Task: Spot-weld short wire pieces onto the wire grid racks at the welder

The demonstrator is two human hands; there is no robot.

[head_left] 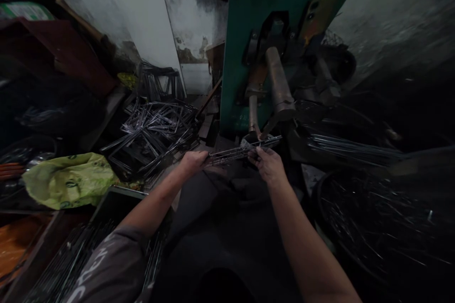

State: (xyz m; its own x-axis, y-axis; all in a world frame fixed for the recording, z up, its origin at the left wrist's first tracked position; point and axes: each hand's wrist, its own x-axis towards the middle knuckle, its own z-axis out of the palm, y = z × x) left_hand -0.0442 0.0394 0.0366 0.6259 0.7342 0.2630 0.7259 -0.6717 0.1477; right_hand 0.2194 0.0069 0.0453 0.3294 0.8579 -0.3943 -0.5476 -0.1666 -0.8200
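Observation:
A narrow metal wire frame (229, 154) is held level in front of the green spot welding machine (238, 57). My left hand (195, 161) is closed around the frame's left end. At its right part, my right hand (267, 163) has thumb and fingers pinched together close under the welder's electrode tips (260, 136). Whether the right fingers grip the frame itself or a small piece against it, I cannot make out. The frame's right end reaches past the tips. A thick copper-coloured arm (279, 80) of the machine slants down above my right hand.
A tangled heap of rectangular wire frames (156, 123) lies at left. Nearby is a yellow-green sack (71, 180). At right stand a round tub (323, 194) of loose wire pieces and a bundle of long rods (351, 149). More rods (67, 255) lie at lower left.

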